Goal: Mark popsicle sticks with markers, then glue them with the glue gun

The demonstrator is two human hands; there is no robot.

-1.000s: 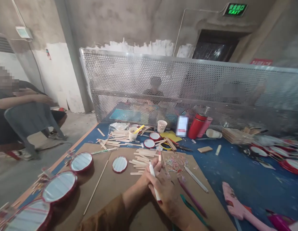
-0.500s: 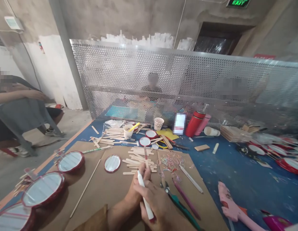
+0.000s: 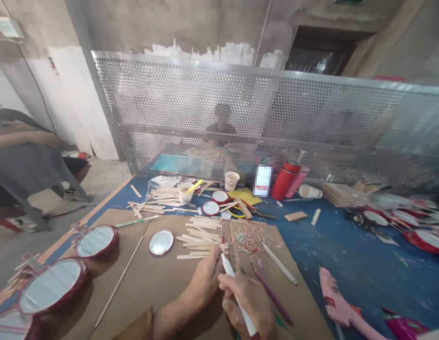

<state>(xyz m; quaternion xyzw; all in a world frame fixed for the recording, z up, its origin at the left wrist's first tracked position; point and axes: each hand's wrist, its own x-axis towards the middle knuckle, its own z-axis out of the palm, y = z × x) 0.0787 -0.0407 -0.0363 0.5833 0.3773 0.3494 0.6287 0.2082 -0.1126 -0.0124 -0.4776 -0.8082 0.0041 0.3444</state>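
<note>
My left hand (image 3: 206,274) is closed on a wooden stick (image 3: 223,232) that points away from me and has a dark red patch on it. Fingers of my right hand (image 3: 250,302) wrap round a white marker (image 3: 239,295), whose tip is up beside my left fingertips and whose lower end is dark red. Flat wooden sticks (image 3: 198,238) lie in a loose pile just beyond my left hand. Coloured rubber bands (image 3: 253,238) are heaped to the right of them. A small round mirror-like disc (image 3: 161,242) with a red rim rests left of the pile.
Larger red-rimmed round pieces (image 3: 51,285) line the left side. A purple pen (image 3: 272,295), a white pen (image 3: 279,263) and a pink glue gun (image 3: 341,302) lie to the right. Paper cups (image 3: 186,194), a phone and a red bottle (image 3: 286,180) stand before a perforated metal screen (image 3: 191,94).
Both hands have shifted slightly right, with the stick and marker still held. The green-handled tool is now mostly hidden behind my right hand. The view has moved a little.
</note>
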